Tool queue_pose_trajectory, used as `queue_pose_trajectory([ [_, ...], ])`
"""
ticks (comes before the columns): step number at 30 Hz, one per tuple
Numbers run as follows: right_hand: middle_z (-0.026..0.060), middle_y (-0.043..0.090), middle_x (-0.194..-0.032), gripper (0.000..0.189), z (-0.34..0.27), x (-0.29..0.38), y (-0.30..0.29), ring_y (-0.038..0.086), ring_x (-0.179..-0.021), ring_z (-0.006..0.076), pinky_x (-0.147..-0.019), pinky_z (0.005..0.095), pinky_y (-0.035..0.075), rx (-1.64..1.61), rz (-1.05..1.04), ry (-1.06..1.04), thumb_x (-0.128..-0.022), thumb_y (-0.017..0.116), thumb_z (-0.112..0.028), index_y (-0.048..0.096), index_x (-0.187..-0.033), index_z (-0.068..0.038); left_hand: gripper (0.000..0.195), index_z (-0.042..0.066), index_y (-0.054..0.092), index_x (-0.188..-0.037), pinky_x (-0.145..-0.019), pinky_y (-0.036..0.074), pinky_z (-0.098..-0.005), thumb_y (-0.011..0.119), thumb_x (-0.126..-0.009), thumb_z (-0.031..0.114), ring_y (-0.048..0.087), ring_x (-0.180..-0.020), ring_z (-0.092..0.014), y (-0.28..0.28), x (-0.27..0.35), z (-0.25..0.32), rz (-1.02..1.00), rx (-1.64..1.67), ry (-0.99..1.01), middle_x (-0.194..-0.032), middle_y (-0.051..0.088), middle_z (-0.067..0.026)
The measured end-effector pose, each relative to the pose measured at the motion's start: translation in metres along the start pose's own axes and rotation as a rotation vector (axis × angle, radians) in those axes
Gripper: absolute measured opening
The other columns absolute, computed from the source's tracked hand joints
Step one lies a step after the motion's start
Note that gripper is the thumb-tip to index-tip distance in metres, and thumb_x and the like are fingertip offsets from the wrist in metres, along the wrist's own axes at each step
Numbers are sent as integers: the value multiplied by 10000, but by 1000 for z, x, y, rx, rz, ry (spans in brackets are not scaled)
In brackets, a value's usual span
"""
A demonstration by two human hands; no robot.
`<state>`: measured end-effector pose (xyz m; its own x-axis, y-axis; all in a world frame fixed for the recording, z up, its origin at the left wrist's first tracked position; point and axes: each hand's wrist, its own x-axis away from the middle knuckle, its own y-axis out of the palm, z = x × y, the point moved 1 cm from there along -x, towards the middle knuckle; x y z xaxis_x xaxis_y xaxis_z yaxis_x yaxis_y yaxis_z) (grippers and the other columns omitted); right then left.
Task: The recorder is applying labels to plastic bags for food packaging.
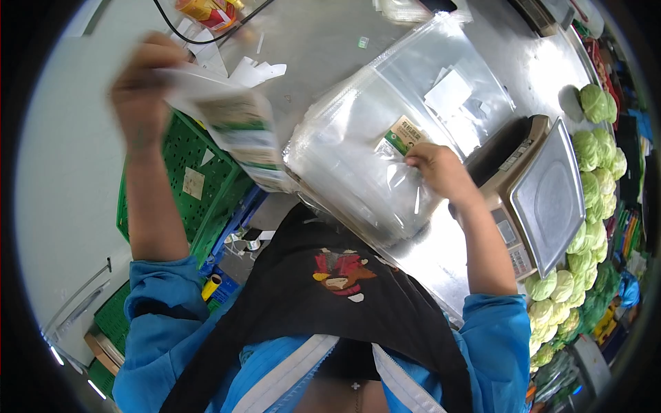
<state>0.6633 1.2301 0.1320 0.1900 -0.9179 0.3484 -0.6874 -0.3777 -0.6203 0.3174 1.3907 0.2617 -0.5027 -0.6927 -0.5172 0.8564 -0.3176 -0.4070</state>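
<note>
My left hand (147, 85), blurred by motion, is raised at the left and grips a white backing strip of printed labels (245, 134). The strip hangs down to the right, towards the edge of a stack of clear plastic bags (335, 149). On the top bag lies a tan and green label (404, 135) with writing. At the label's lower right corner, my right hand (439, 168) has its thumb and forefinger pinched together on the bag film, which creases beneath them. Whether those fingers also catch the label's edge is hidden.
A weighing scale (550, 191) stands right of the bags, with many cabbages (588, 248) beyond it. White paper pieces (448, 93) lie on the far bags. Left of the steel table (320, 57) sits a green crate (206, 206). A black cable (206, 41) crosses the far left.
</note>
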Motion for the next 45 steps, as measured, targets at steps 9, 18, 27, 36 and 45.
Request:
queue_pose_trajectory([
  [9, 113, 596, -1006, 385, -44, 12, -37, 553, -848, 99, -719, 260, 446, -288, 554, 95, -805, 650, -238, 570, -1080, 19, 137, 52, 492, -826, -718, 457, -243, 540, -769, -62, 557, -749, -84, 166, 29, 3, -330, 418, -507, -848, 608, -38],
  [18, 107, 620, -733, 325, -12, -13, 5, 575, -659, 217, -620, 316, 455, -139, 529, 421, -628, 761, -173, 625, -867, 0, 423, -1, 371, -555, -511, 352, -382, 645, -760, 247, 451, -535, -307, 221, 49, -39, -588, -383, -640, -643, 525, -137],
  [27, 101, 575, -884, 276, -10, 11, 50, 533, -865, 287, -755, 399, 423, 288, 346, -76, -620, 724, -156, 599, -843, -51, 120, 74, 543, -649, -675, 446, -336, 610, -690, -17, 555, -732, -173, 144, 48, -37, -134, 1242, -889, -688, 495, -90],
  [36, 130, 613, -998, 250, -10, 20, -88, 584, -848, 220, -777, 305, 445, -320, 844, 114, -786, 582, -54, 588, -1029, 1, 82, 33, 566, -769, -648, 438, -251, 640, -736, 44, 553, -759, -108, 166, 22, -12, -488, 59, -252, -822, 593, -20],
  [45, 128, 630, -765, 366, -42, 9, 10, 569, -645, 187, -616, 298, 444, -354, 373, 414, -606, 784, -248, 650, -837, 2, 134, 13, 528, -701, -517, 418, -305, 632, -760, 74, 561, -585, -140, 229, 47, -28, -303, 239, -745, -620, 566, -28],
])
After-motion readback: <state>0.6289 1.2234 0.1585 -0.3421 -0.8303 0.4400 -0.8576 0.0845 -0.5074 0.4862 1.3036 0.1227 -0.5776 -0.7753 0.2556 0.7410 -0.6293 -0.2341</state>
